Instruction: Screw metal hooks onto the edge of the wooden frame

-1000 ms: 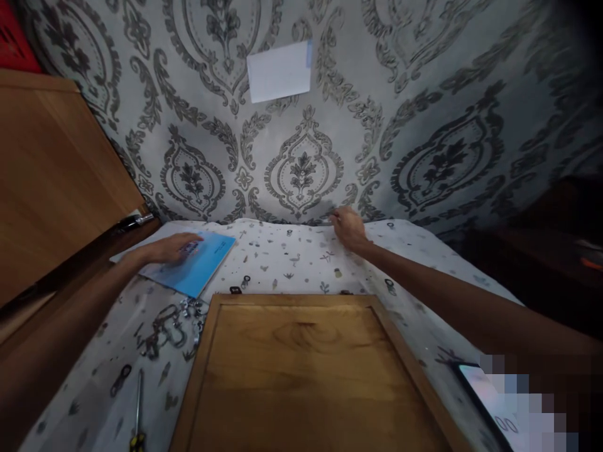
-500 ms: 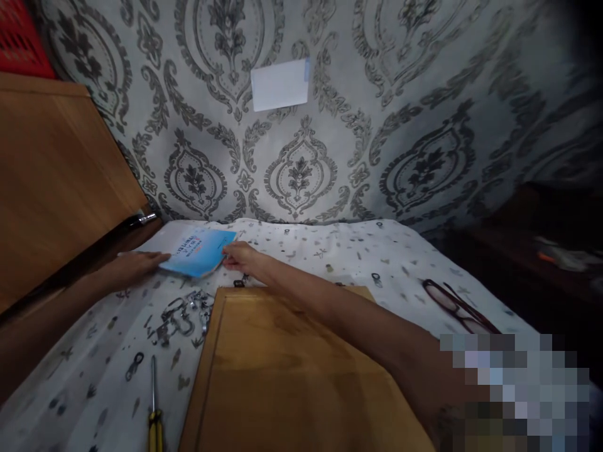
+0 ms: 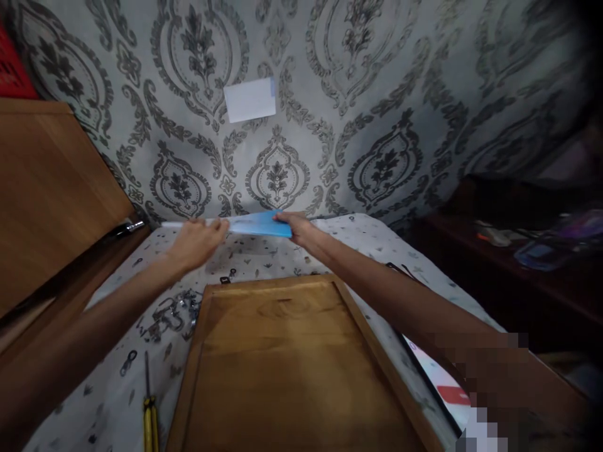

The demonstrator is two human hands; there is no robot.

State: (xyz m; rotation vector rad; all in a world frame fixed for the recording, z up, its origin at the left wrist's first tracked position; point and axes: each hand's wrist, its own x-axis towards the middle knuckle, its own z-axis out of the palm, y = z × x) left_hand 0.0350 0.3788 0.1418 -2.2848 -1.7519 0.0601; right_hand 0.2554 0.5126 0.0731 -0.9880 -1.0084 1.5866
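Nearest, at seven o'clock from the centre of the view, a screwdriver [image 3: 149,414] lies with its yellow-and-black handle toward the viewer and its shaft pointing to twelve. At six o'clock a wooden panel [image 3: 287,370] with a raised border lies flat; between four and five, beside its edge, is a device with a lit screen [image 3: 436,380], partly covered by the right forearm. At eight o'clock, just beside the panel, metal hardware [image 3: 174,314] is heaped on a white printed cloth [image 3: 264,260]; its separate pieces are too small to tell. Beyond the panel, slightly to the nine o'clock side of centre, a blue booklet [image 3: 259,224] is seen almost edge-on, held between both hands. The left hand [image 3: 200,242] is closed over its nine o'clock part, the thumb's position not clear; the right hand [image 3: 301,227] pinches its three o'clock end. Whether the booklet's lower edge touches the cloth cannot be told. A wooden cabinet [image 3: 56,207] stands at nine, a red basket [image 3: 14,69] on it at ten. Farthest is the patterned wall [image 3: 377,94], bearing a white rectangle [image 3: 250,100] near half past eleven.
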